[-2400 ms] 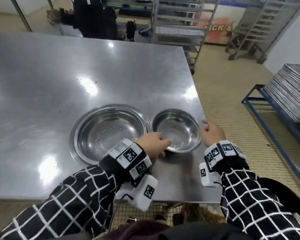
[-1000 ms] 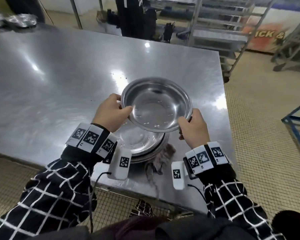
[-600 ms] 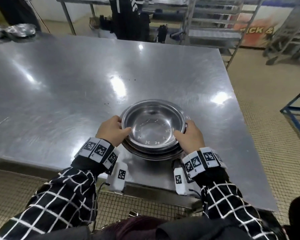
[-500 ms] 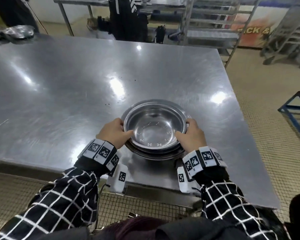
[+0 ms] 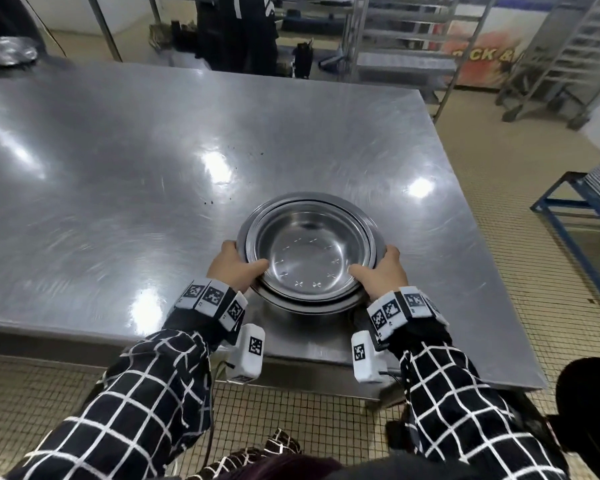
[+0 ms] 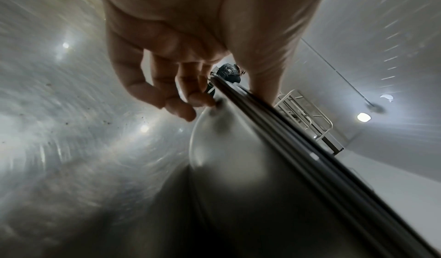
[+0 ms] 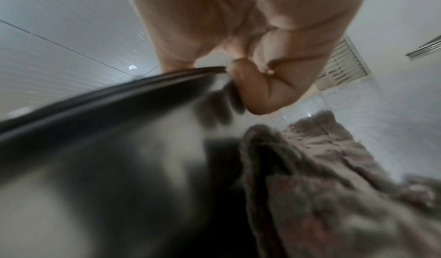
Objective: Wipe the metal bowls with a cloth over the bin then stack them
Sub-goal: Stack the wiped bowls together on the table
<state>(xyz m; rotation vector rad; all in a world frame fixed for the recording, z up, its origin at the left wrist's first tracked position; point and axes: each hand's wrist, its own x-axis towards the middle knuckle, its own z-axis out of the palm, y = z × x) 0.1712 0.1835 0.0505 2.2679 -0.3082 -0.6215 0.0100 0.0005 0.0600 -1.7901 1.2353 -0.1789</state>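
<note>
Head view: steel bench (image 5: 125, 161) carrying nested metal bowls (image 5: 310, 252) near its front edge. Left hand (image 5: 234, 268) and right hand (image 5: 383, 271) grip opposite rims, thumbs inside, fingers curled beneath. Right wrist view: crumpled cloth (image 7: 334, 167) lying just beside the bowls.

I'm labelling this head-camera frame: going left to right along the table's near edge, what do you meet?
Left hand gripping the rim → stack of nested round metal bowls on the steel table → right hand gripping the opposite rim.
</note>
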